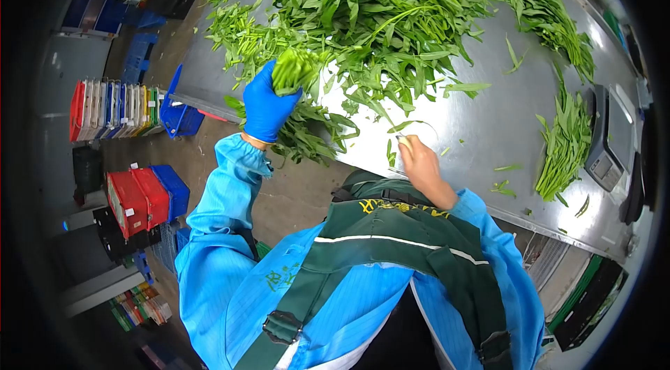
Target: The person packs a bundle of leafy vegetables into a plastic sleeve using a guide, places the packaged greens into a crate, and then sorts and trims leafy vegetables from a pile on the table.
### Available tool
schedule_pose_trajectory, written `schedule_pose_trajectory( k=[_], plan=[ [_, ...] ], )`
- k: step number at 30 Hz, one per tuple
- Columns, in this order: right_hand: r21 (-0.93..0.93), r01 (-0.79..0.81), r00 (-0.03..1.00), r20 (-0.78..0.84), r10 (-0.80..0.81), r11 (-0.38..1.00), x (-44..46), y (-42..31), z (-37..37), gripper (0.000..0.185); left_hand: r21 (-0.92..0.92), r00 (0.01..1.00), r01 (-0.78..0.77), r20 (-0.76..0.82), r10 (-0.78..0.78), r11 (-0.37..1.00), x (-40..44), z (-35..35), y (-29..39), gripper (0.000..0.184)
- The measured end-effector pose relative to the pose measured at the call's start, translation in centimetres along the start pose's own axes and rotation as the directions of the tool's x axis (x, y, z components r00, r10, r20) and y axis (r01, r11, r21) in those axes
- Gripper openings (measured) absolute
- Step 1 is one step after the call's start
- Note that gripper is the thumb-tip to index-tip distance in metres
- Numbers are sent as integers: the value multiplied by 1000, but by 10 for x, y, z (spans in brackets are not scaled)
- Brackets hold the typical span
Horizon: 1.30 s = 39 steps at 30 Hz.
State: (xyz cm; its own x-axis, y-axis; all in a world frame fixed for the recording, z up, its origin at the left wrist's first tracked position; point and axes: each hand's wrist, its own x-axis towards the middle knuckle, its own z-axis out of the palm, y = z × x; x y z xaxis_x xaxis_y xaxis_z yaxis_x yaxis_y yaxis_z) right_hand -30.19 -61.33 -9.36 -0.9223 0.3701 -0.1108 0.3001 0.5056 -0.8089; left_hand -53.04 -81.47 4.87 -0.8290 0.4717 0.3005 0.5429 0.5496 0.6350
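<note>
My left hand point(264, 110), in a blue glove, is closed around a bunch of leafy greens point(296, 70) that look like water spinach. The cut stem ends point up toward the camera, and leaves point(314, 134) hang below the fist past the table edge. My bare right hand point(422, 166) is closed low over the table's front edge, with a small tip of something showing at the fingertips; what it is, I cannot make out. Just beyond both hands spreads a large heap of the same greens point(377, 7).
The metal table point(488, 129) holds loose leaves and a separate bundle of greens point(564, 140) beside a scale point(608, 150) at right. More greens point(541, 18) lie along the far right. On the floor at left stand stacked crates point(115, 110) and red bins point(136, 199).
</note>
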Motion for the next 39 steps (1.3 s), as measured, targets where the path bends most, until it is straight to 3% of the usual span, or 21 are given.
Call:
schedule_pose_trajectory(
  k=[5,7,8,10,11,13,15,17,19,21,23,24,25,28,31,32,35,37,39],
  plan=[
    [-42,3,993,-118,-8,999,11,15,-26,23,-121,997,34,-57,-41,992,8,-1,14,40],
    [-172,-94,995,-27,91,981,21,9,-40,27,-214,994,92,-31,-101,972,12,-2,17,40],
    [-265,21,999,43,-10,964,29,16,-42,37,-305,987,154,1,-162,940,14,-2,18,39],
    [-106,147,989,-6,-148,984,44,-1,-53,50,-402,970,241,79,-229,883,25,-4,21,37],
    [60,154,988,21,-155,986,53,-25,-62,55,-483,944,330,169,-284,811,27,-6,24,36],
    [377,208,973,17,-232,902,68,-72,-71,61,-514,937,350,190,-294,783,33,-4,34,32],
    [314,406,914,-149,-378,858,81,-102,-71,53,-536,908,416,288,-305,734,31,-2,40,31],
    [274,486,863,-303,-405,830,91,-123,-67,51,-534,903,421,322,-284,734,28,0,53,32],
    [305,491,859,-328,-394,816,100,-139,-64,45,-566,839,537,432,-330,625,24,-1,69,33],
    [342,496,856,-346,-384,798,111,-140,-63,39,-569,832,545,455,-317,616,18,4,66,34],
    [152,579,805,-264,-532,801,121,-136,-62,25,-571,833,537,477,-281,621,13,5,67,32],
    [146,562,799,-350,-489,814,121,-134,-61,11,-572,822,555,487,-295,604,11,4,66,30],
    [146,565,799,-344,-494,812,122,-132,-62,11,-576,824,554,482,-299,601,9,4,62,30],
    [-93,464,731,-522,-440,881,131,-107,-66,5,-579,819,573,433,-377,580,4,5,37,28],
    [113,357,878,-380,-291,927,136,-89,-71,18,-608,803,595,415,-428,525,4,3,26,28],
    [113,357,878,-379,-291,927,133,-100,-71,18,-587,818,575,395,-419,570,4,4,29,29],
    [296,468,884,-171,-436,833,120,-136,-59,43,-588,831,555,419,-365,589,6,10,40,29],
    [364,446,894,-130,-430,818,124,-135,-39,34,-633,835,549,438,-332,546,6,12,46,31],
    [146,628,771,-248,-586,764,134,-115,-20,25,-613,857,510,421,-297,604,6,15,51,34]
  ],
)
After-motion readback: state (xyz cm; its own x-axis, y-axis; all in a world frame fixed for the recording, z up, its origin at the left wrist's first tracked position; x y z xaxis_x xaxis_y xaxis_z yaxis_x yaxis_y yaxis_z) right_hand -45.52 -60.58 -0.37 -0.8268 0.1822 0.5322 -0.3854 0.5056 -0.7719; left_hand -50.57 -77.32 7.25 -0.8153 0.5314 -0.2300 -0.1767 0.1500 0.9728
